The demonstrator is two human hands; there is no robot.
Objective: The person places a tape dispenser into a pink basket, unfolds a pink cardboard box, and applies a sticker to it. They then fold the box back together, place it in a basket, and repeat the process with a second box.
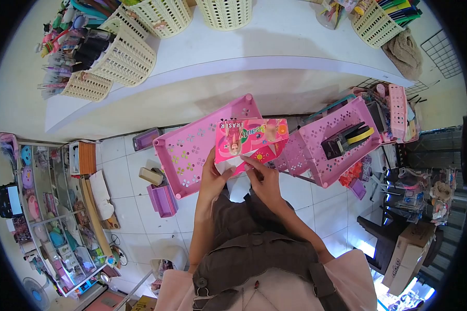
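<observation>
A pink eraser box [254, 136] printed with "Beauty" and "ERASER" is held in front of me, its lettering upside down from where I look. My left hand [211, 175] grips the near left corner, thumb toward a white part of the box. Fingers bent, my right hand [263, 181] holds the near edge by that white part; its fingertips are partly hidden. Beneath the box is a pink plastic rack tray [194, 136] with flower-shaped cutouts. To the right, a second pink tray [316, 136] carries black and yellow items [347, 140].
Cream woven baskets [122, 54] filled with goods line the white counter [213, 65] ahead. Purple baskets [163, 201] lie on the tiled floor [129, 210]. A glass display case [62, 223] stands left; a cardboard box [407, 254] is at lower right.
</observation>
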